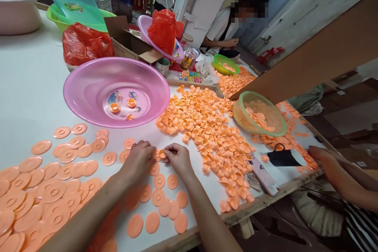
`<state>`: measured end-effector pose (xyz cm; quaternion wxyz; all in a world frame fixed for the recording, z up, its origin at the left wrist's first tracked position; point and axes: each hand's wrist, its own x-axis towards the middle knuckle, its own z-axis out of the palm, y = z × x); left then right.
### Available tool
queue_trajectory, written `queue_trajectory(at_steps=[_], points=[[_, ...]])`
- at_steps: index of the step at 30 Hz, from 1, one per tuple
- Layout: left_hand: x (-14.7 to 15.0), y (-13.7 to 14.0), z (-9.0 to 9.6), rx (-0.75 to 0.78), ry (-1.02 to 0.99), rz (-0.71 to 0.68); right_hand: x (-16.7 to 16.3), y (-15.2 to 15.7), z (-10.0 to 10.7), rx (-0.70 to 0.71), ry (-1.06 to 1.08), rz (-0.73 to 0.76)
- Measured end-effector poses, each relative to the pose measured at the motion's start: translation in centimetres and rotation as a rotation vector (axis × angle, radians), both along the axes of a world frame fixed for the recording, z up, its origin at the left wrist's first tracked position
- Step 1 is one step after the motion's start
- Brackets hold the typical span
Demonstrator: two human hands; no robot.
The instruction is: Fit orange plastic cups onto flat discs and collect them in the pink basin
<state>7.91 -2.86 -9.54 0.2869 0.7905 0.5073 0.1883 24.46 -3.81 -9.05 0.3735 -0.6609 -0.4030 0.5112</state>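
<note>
The white table (32, 86) is running to its wooden near edge (265, 201), with bare surface lying between the pink basin (88, 86) and the saucer discs (44, 197) at the left. The cup pile (206, 126) is crowding the right. Both hands are meeting over the discs just ahead of the near edge: the left hand (138, 159) is curling its fingers down onto a disc, and the right hand (177, 157) is pinching a small orange cup (162, 153) between closed fingertips. Another person's hand (321, 155) is resting at the table's right corner.
</note>
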Motion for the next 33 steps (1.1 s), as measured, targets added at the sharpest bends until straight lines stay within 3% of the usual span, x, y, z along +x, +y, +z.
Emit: queue_trajectory(at_steps=[15,19,25,28,33], points=[[0.3,-0.1,-0.7,0.013,-0.059,0.005,-1.0,0.4,-0.5,-0.105,-0.046,-0.045],[-0.3,0.1,-0.1,-0.031,-0.093,-0.001,-1.3,0.3,-1.0,-0.026,-0.214,0.002],[0.1,1.8,1.7,-0.389,-0.226,0.151,-1.0,0.5,-0.5,0.083,-0.370,0.080],[0.9,2.2,1.3,-0.424,-0.218,0.211,-1.4,0.4,0.0,0.121,-0.433,0.101],[0.6,1.6,0.5,-0.425,-0.208,0.248,-3.1,-0.2,-0.2,0.321,-0.676,0.142]])
